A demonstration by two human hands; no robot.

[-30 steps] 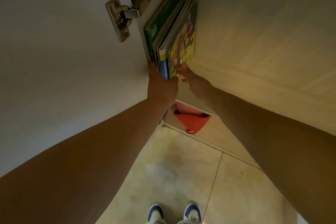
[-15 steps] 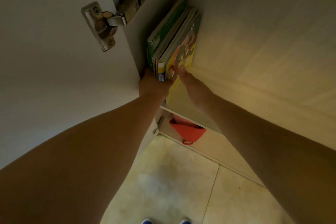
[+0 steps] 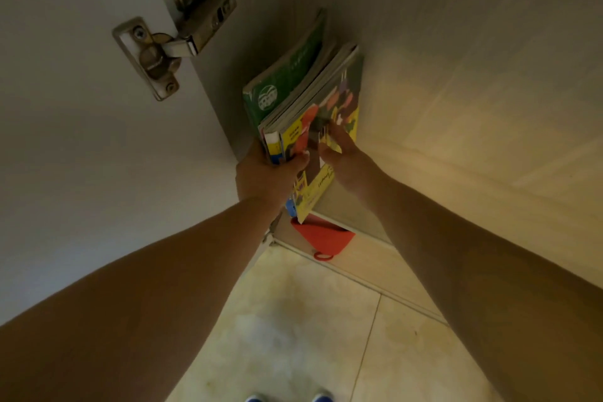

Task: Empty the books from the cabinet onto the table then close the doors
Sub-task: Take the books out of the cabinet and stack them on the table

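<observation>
1. The shoes are cut off by the bottom edge.
2. The left hand hides the lower spines of the books.
3. Cover lettering is too blurred to read.

green book with a white emblem; yellow book in red, orange and purple patches; red bag; cream floor; blue-white shoes; white door

Upright colourful books stand against cabinet wall.
</observation>
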